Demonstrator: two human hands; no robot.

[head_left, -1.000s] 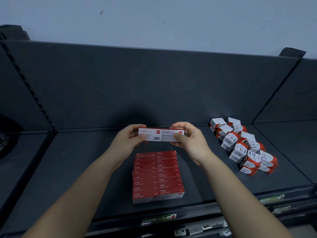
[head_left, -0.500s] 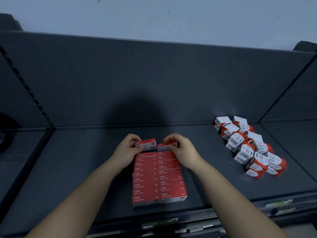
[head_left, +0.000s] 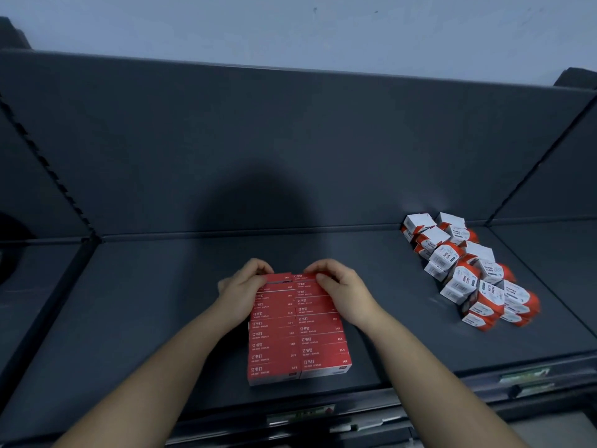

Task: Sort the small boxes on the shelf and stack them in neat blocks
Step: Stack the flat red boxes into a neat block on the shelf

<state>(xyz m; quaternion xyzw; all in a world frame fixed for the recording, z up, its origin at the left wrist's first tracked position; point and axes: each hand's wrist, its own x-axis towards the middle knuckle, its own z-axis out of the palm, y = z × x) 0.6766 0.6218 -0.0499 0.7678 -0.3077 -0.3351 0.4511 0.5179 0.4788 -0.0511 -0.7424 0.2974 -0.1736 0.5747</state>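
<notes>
Shelf: dark grey metal shelf (head_left: 145, 318), with an upright dark back panel (head_left: 258, 140) along its rear edge and a pale wall (head_left: 290, 24) above.
Block: flat red cardboard staple boxes (head_left: 297, 337) lie in two touching columns near the middle of the front edge, running toward the rear.
Left hand: left hand (head_left: 240, 286) pinches the rearmost box of the left column (head_left: 280, 277), fingers curled over its far side, thumb on the near side.
Right hand: right hand (head_left: 339, 286) pinches the rearmost box of the right column (head_left: 305, 277) the same way; the two boxes meet end to end.
Heap: white-and-red paper-clip boxes (head_left: 468, 270) lie jumbled near the right rear corner, well apart from the red columns.
In the way: both hands hide the rear corners of the red columns; their shadow (head_left: 258, 205) falls on the back panel.
Front edge: label strips (head_left: 300, 413), blurred.
</notes>
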